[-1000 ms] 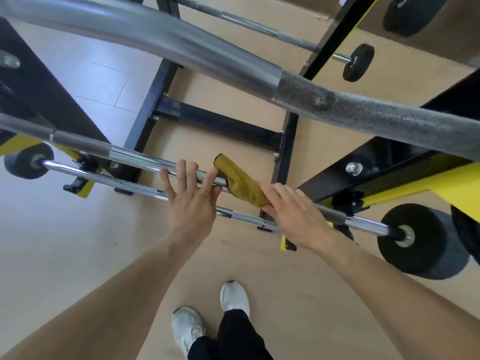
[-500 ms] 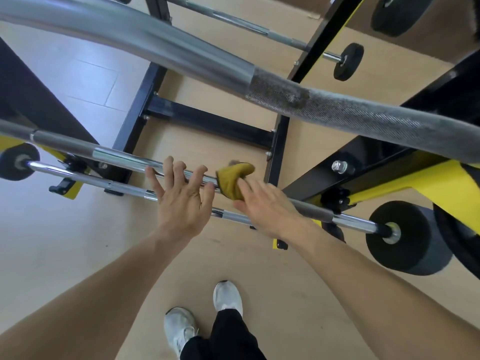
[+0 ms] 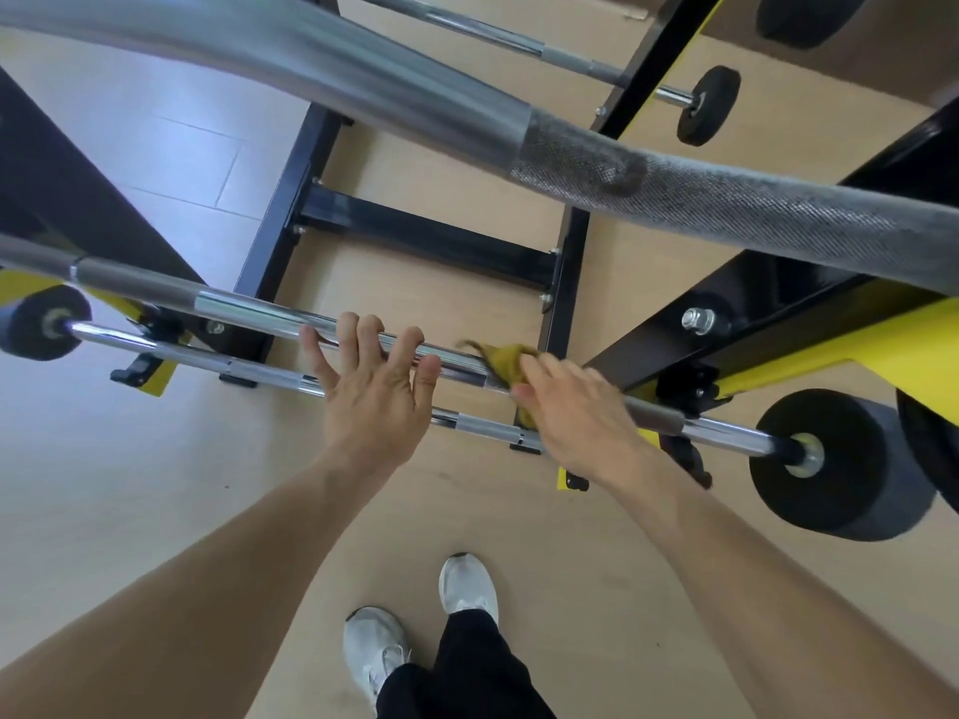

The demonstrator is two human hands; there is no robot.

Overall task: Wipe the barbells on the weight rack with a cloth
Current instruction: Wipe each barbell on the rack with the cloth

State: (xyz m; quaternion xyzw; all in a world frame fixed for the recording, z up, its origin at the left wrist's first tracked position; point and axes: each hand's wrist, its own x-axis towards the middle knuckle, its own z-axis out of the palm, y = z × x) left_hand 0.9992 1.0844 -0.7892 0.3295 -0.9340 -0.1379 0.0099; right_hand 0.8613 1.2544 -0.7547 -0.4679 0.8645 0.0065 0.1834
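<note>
- Since a second ago the yellow cloth (image 3: pixel 506 361) has bunched up from a long draped fold into a small wad, and the left hand (image 3: pixel 374 398) has shifted from the lower chrome bar up onto the middle one.
- Right hand (image 3: pixel 576 415) presses the cloth against the middle barbell (image 3: pixel 249 309), close to where that bar meets the black-and-yellow weight rack (image 3: pixel 778 324) upright on the right side; its grip is closed over the cloth, though motion blur hides how the fingers wrap it.
- Left hand lies on the same bar just left of the cloth, fingers hooked over the top, thumb spread: a loose, wide grip that rests on the bar and does not clamp it.
- Just below and nearer runs the lower barbell (image 3: pixel 171 350), ending in a black weight (image 3: pixel 830 461) at the right.
- Overhead, a thick grey bar (image 3: pixel 726 205) with knurling crosses the view.
- White shoes (image 3: pixel 423 620) stand on the pale wood floor (image 3: pixel 129 485).
</note>
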